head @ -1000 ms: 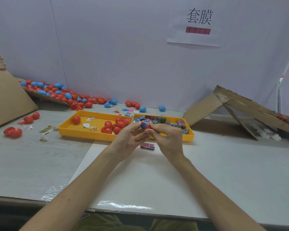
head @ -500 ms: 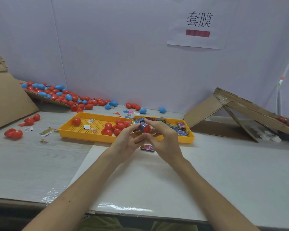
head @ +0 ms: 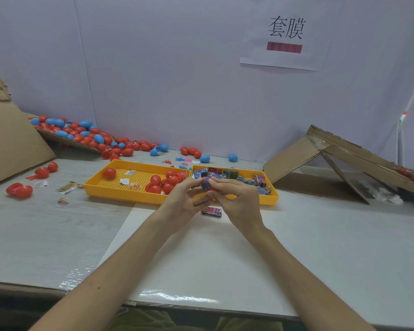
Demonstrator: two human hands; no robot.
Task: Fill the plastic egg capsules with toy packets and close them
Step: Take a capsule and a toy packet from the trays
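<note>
Both hands meet in front of the two yellow trays. My left hand [head: 184,201] and my right hand [head: 237,199] pinch between their fingertips a red egg capsule with a bluish toy packet [head: 205,183] sticking out of its top. The capsule is mostly hidden by the fingers. A pink toy packet [head: 212,211] lies on the white sheet under the hands. The left yellow tray [head: 129,194] holds several red capsule pieces [head: 164,183]. The right yellow tray [head: 270,198] holds several toy packets [head: 256,181].
A heap of red and blue eggs [head: 86,134] lies along the back wall on a cardboard ramp. Loose red eggs [head: 19,190] and wrappers lie at the left. A folded cardboard chute [head: 339,158] stands at the right. A paper sign [head: 284,32] hangs on the wall.
The hands have stayed together at the same spot, working the packet into the capsule with small finger shifts. The view has tilted slightly.
</note>
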